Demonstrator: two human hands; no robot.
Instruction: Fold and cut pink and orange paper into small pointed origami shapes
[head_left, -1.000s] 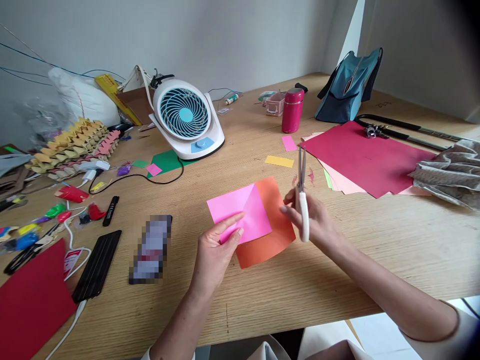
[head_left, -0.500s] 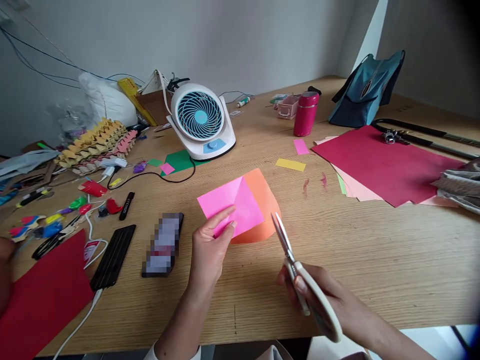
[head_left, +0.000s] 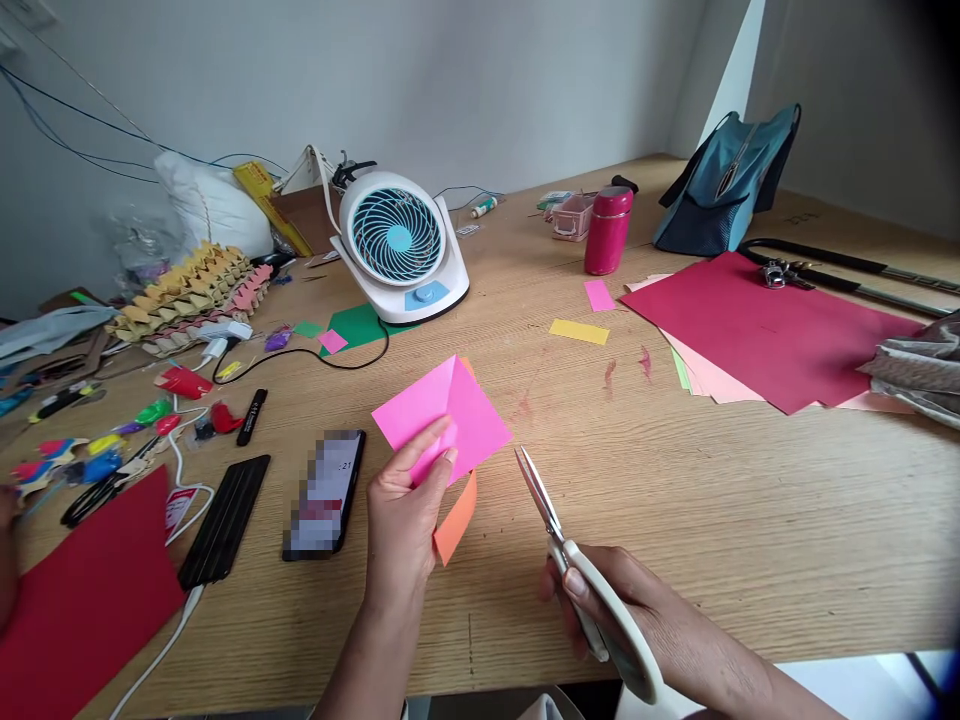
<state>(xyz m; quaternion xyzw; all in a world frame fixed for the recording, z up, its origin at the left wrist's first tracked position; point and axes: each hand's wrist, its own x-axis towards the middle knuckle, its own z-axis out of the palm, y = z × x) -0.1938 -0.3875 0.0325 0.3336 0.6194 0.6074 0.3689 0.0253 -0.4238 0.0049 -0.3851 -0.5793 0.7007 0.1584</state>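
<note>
My left hand point(head_left: 405, 500) pinches a square of pink paper point(head_left: 480, 425) between thumb and fingers, above the wooden table. A faint crease runs down the pink sheet from its top corner. Behind it an orange paper point(head_left: 457, 522) hangs curled, mostly hidden by the pink one. My right hand point(head_left: 611, 595) grips the white handles of a pair of scissors point(head_left: 546, 510). Their blades point up and left, nearly together, with the tips just off the pink paper's right corner, not touching it.
A phone point(head_left: 324, 495) and a black power bank point(head_left: 225, 522) lie left of my left hand, beside red paper point(head_left: 90, 600). Behind stand a white fan point(head_left: 401, 245) and a pink bottle point(head_left: 607, 232). Dark red sheets point(head_left: 757, 330) and a blue bag point(head_left: 712, 190) are at right.
The pink paper has shifted left and turned a little. The orange paper, earlier spread out behind it, now shows mostly as a strip below. My right hand with the scissors has moved slightly left and down.
</note>
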